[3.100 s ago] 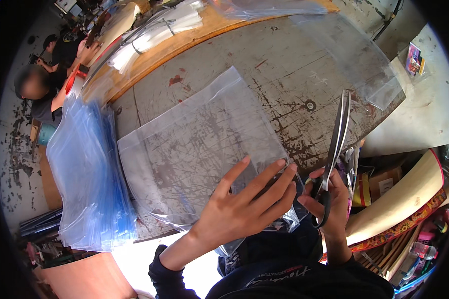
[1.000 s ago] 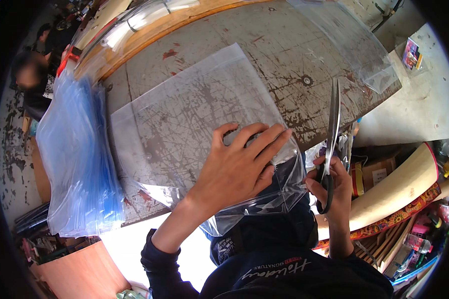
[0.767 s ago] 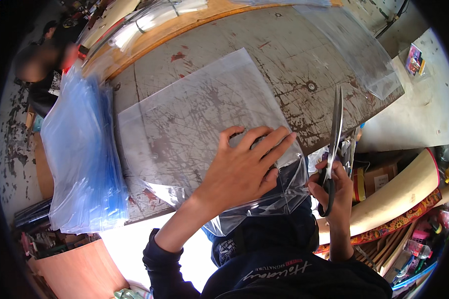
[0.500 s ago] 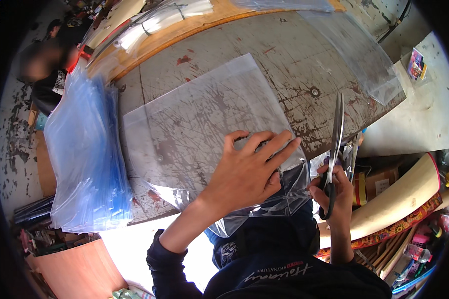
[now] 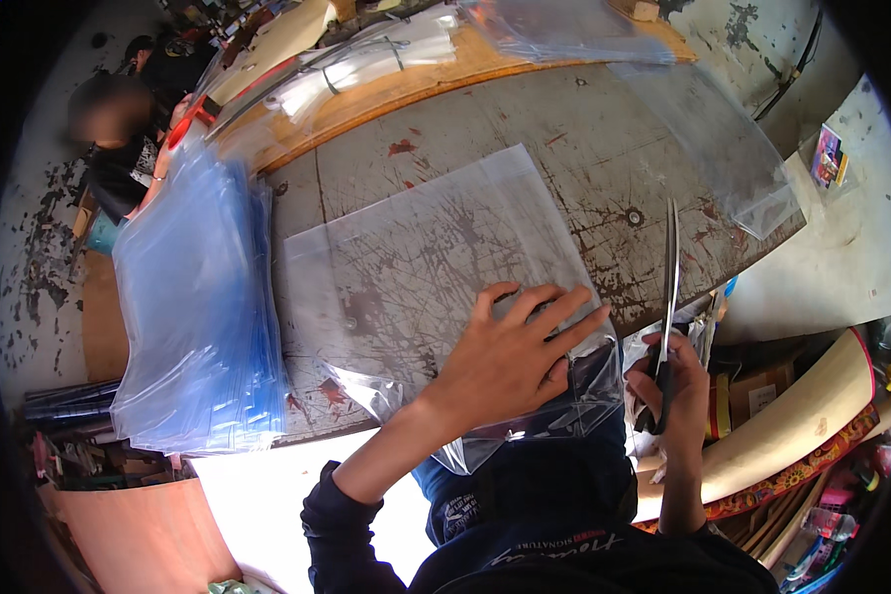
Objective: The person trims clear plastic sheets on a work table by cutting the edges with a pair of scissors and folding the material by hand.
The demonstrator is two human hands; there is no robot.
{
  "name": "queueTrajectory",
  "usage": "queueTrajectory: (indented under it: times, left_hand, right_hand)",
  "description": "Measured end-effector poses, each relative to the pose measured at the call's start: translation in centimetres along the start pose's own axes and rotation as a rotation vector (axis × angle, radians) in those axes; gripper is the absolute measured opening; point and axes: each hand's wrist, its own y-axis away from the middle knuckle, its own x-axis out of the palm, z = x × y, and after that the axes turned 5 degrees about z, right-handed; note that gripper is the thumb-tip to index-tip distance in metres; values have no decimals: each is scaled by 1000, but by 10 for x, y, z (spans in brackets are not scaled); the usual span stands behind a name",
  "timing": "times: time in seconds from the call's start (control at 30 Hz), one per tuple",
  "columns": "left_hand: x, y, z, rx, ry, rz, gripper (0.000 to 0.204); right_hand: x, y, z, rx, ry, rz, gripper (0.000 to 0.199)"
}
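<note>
A clear plastic bag point(image 5: 421, 262) lies flat on the scratched grey table point(image 5: 564, 129). My left hand point(image 5: 510, 356) presses on its near right corner with the fingers spread, and the bag's end hangs over the table's edge below it. My right hand point(image 5: 668, 391) grips the black handles of long scissors point(image 5: 670, 287). Their blades point away from me, standing just right of the bag's right edge.
A thick stack of bluish plastic bags point(image 5: 198, 307) lies at the table's left. More clear bags point(image 5: 723, 148) sit at the far right, and a wooden board point(image 5: 416, 84) at the back. A seated person point(image 5: 119, 129) is at far left. Rolls and boxes point(image 5: 792, 426) crowd the right floor.
My left hand slid a little toward me along the bag's right side while still pressing it flat. The scissors stayed upright beside the bag in my right hand.
</note>
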Motion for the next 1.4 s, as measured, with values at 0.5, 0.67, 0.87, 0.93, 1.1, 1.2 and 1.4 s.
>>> queueTrajectory:
  times: [0.5, 0.67, 0.87, 0.93, 1.1, 1.2, 1.4]
  left_hand:
    - [-60, -49, 101, -310, -317, 116, 64]
    - [-52, -70, 125, -234, 30, 230, 51]
    - [-100, -52, 150, -303, 45, -203, 42]
    - [-136, -34, 173, -317, -97, -498, 32]
    - [-232, -4, 107, -260, -408, -1086, 12]
    - [-229, 18, 63, -209, -370, -1119, 12]
    - [-102, -3, -40, -253, 102, -226, 57]
  right_hand:
    - [-9, 7, 7, -94, -52, 10, 40]
    - [-31, 24, -6, -18, 7, -38, 39]
    - [-39, 26, -11, -47, -69, -127, 34]
    - [-37, 24, -9, -62, -65, -140, 34]
    - [-34, 24, -5, -101, -115, -69, 35]
    - [-15, 19, -11, -29, -184, -1, 32]
    - [-6, 25, -1, 0, -236, 137, 33]
